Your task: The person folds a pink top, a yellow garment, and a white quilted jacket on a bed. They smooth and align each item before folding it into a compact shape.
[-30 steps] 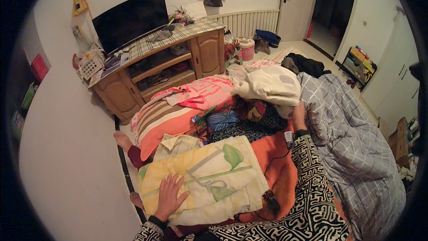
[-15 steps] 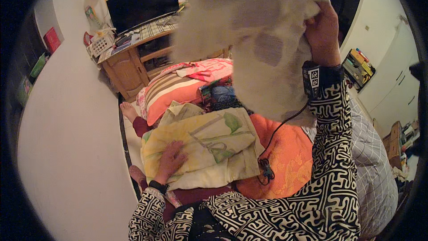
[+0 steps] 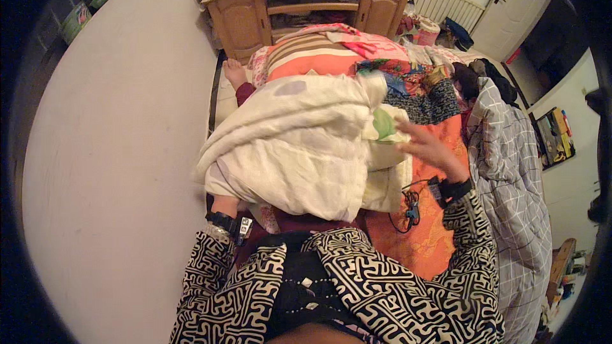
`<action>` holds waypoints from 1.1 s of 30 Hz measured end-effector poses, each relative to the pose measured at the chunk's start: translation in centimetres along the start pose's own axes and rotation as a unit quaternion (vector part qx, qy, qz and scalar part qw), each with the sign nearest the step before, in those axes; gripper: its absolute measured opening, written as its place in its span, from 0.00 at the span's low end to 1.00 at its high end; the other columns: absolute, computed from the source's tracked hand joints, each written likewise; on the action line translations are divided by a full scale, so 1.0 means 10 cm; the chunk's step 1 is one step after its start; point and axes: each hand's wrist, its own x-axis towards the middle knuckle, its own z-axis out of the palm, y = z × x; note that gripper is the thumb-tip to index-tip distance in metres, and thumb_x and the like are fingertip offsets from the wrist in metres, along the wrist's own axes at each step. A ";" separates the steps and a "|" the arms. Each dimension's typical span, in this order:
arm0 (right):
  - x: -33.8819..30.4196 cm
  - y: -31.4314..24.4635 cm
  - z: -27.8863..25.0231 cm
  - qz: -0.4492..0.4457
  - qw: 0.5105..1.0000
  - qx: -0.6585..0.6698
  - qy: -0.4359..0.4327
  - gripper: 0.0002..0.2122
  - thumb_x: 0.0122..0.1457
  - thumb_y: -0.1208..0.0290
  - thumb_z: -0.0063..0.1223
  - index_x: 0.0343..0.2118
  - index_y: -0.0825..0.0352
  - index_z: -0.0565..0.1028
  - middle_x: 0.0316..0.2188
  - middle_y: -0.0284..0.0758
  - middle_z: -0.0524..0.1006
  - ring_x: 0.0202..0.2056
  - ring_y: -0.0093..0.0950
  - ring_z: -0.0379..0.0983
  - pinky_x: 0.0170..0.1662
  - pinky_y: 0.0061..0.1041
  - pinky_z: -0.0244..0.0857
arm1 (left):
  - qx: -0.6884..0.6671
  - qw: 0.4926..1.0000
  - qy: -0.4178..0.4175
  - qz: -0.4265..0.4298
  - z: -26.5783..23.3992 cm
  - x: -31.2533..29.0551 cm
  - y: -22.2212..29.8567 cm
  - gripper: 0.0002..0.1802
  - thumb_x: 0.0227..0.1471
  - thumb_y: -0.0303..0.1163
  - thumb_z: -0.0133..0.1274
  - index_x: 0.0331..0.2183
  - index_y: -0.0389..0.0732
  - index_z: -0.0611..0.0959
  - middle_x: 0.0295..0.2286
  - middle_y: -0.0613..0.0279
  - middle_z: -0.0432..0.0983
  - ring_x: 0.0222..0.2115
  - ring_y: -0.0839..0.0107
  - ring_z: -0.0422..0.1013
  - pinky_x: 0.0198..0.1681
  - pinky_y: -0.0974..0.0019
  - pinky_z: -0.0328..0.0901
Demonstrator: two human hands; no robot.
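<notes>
A cream-white cloth (image 3: pixel 293 153) with faint grey patches lies loosely bunched before me. Beneath it, the folded yellow cloth (image 3: pixel 390 181) with a green leaf print shows along the right side. My left hand (image 3: pixel 224 206) is under the white cloth's near left edge; only its wrist end shows and the fingers are hidden. At the right end of the white cloth, my right hand (image 3: pixel 433 148) is raised with fingers spread and slightly blurred. Nothing is in it.
Orange bedding (image 3: pixel 433 242) carries a black cable (image 3: pixel 411 210) near my right wrist. A grey checked quilt (image 3: pixel 513 191) lies at the right. Farther off are a striped orange pillow (image 3: pixel 309 57), a bare foot (image 3: pixel 234 73) and a wooden cabinet (image 3: pixel 239 22).
The white cloth came down from my raised right hand onto the printed cloth. My right hand let go and lowered. The white cloth now covers my left hand. The view tilted downward.
</notes>
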 end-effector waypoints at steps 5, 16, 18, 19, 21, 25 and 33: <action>0.11 0.21 0.57 0.012 0.996 -0.006 -0.085 0.38 0.59 0.57 0.57 0.67 0.64 0.51 0.62 0.43 0.61 0.63 0.36 0.56 0.62 0.33 0.52 | 0.016 0.999 0.021 0.019 0.03 -0.05 -0.05 0.36 0.62 0.54 0.38 0.61 0.40 0.60 0.61 0.53 0.57 0.62 0.59 0.54 0.66 0.51 0.47; 0.94 -0.41 0.78 -0.225 0.969 -0.100 -0.004 0.52 0.45 0.49 0.66 0.64 0.78 0.49 0.66 0.56 0.47 0.68 0.44 0.41 0.68 0.31 0.38 | 0.283 0.938 -0.030 0.197 -0.21 -0.67 -0.11 0.38 0.62 0.55 0.37 0.63 0.39 0.56 0.63 0.53 0.52 0.64 0.57 0.50 0.67 0.50 0.44; 0.92 -0.53 0.88 -0.279 0.948 -0.147 -0.051 0.52 0.45 0.45 0.65 0.63 0.78 0.50 0.64 0.60 0.47 0.66 0.49 0.44 0.67 0.33 0.41 | 0.179 0.968 -0.038 0.175 -0.25 -0.88 -0.06 0.38 0.62 0.55 0.36 0.63 0.38 0.55 0.64 0.53 0.51 0.64 0.56 0.49 0.67 0.50 0.43; 0.86 -0.58 0.91 -0.311 0.937 -0.143 -0.073 0.51 0.44 0.47 0.65 0.63 0.77 0.51 0.63 0.58 0.50 0.65 0.49 0.47 0.66 0.34 0.46 | 0.003 0.994 0.011 0.108 -0.27 -0.96 0.00 0.39 0.62 0.55 0.37 0.64 0.38 0.54 0.63 0.52 0.51 0.63 0.55 0.51 0.67 0.50 0.44; 0.78 -0.67 0.96 -0.351 0.919 -0.164 -0.073 0.46 0.44 0.49 0.64 0.60 0.74 0.56 0.60 0.55 0.56 0.62 0.49 0.53 0.61 0.36 0.55 | -0.096 0.986 0.100 0.088 -0.33 -1.08 0.13 0.38 0.63 0.53 0.36 0.64 0.37 0.54 0.63 0.52 0.51 0.64 0.55 0.50 0.66 0.49 0.45; 0.88 -0.85 1.00 -0.363 0.911 -0.193 -0.029 0.30 0.46 0.57 0.61 0.50 0.70 0.69 0.43 0.48 0.71 0.49 0.45 0.69 0.49 0.39 0.65 | 0.124 0.989 0.062 0.058 -0.48 -0.78 0.32 0.30 0.62 0.41 0.40 0.59 0.32 0.62 0.60 0.51 0.59 0.60 0.55 0.57 0.64 0.53 0.53; 1.01 -1.18 -0.18 -0.280 0.916 0.212 0.192 0.13 0.54 0.67 0.54 0.41 0.66 0.77 0.31 0.34 0.78 0.31 0.25 0.73 0.34 0.27 0.68 | 0.364 0.920 0.081 0.123 0.84 0.19 1.57 0.23 0.53 0.25 0.48 0.51 0.29 0.71 0.48 0.50 0.72 0.49 0.59 0.70 0.54 0.59 0.67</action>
